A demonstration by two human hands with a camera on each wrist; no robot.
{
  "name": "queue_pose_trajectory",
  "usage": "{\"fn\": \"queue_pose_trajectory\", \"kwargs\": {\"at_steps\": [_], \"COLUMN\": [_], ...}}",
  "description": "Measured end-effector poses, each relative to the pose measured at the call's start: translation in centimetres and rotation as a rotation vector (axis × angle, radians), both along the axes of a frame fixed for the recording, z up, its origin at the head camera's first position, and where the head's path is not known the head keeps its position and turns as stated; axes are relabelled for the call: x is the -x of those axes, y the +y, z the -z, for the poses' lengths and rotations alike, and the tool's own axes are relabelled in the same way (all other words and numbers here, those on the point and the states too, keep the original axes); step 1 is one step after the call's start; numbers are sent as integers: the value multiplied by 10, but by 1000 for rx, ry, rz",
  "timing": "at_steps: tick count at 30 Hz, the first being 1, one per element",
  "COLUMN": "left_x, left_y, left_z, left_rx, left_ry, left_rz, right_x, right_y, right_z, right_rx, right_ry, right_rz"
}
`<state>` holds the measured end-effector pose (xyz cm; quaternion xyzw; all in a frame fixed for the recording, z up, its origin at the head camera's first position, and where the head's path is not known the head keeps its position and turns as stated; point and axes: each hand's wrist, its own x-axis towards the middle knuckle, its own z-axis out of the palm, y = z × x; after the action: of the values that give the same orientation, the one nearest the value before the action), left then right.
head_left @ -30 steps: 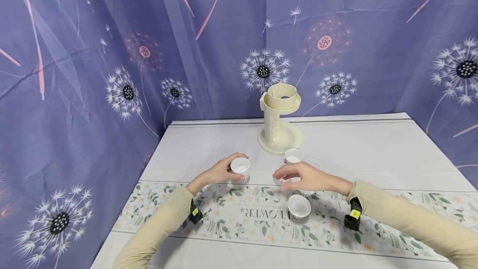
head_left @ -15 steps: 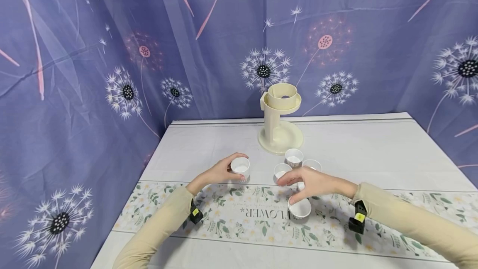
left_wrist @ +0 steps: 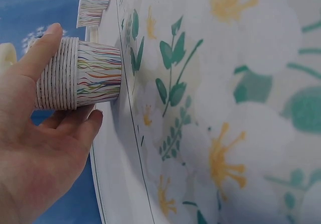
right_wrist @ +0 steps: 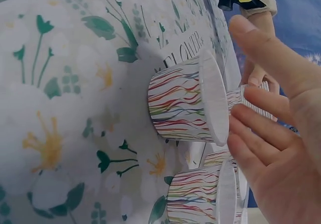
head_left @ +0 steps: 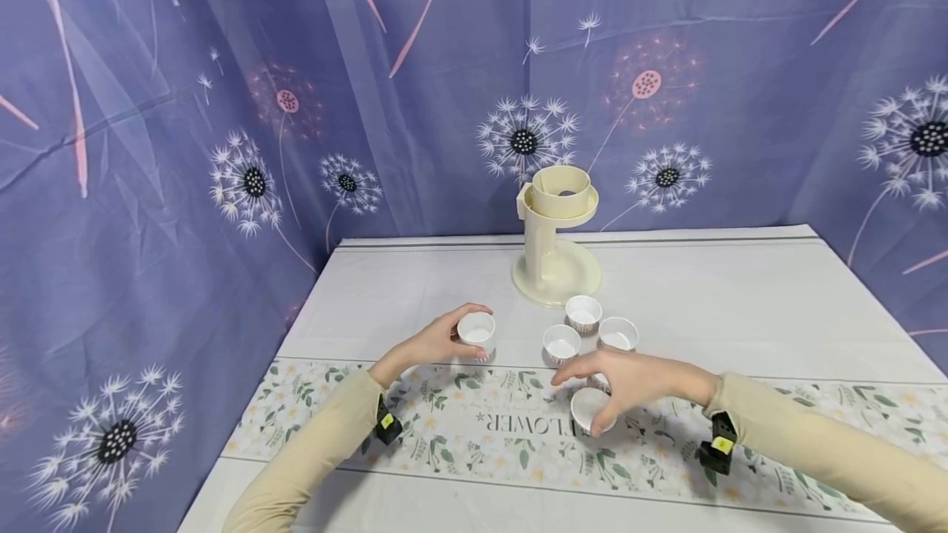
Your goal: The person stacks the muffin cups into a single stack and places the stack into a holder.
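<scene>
Paper cups (head_left: 561, 344), on counter (head_left: 704, 294); right hand (head_left: 635, 381), fingers wide, at nearest cup (head_left: 586, 408); left hand (head_left: 434, 340) gripping cup stack (left_wrist: 99, 74); step in hand, I judge, arranging, the next move wanting light contact.

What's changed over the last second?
The right hand came toward the person and slightly right, from over the other cups to the nearest cup, not gripping it. Nothing was taken or let go. The left hand still holds the stack; the cups and stand stayed put.
</scene>
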<state>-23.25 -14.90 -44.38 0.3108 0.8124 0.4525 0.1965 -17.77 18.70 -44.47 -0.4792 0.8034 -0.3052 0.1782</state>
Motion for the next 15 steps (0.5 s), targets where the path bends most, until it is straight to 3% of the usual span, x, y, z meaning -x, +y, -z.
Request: {"fn": "queue_pose_trajectory", "kwargs": {"at_steps": [3, 9, 15], "left_x": [0, 13, 14], "left_y": [0, -4, -3], "left_z": [1, 22, 26], "left_rx": [-3, -3, -1], "left_ry": [-1, -3, -4], "left_rz": [3, -16, -18], "right_x": [-2, -6, -10], "right_y": [1, 0, 1], "right_z": [0, 0, -2], "right_rx": [-22, -58, -98], "right_ry": [79, 227, 225], "right_rz": [-30, -52, -76]}}
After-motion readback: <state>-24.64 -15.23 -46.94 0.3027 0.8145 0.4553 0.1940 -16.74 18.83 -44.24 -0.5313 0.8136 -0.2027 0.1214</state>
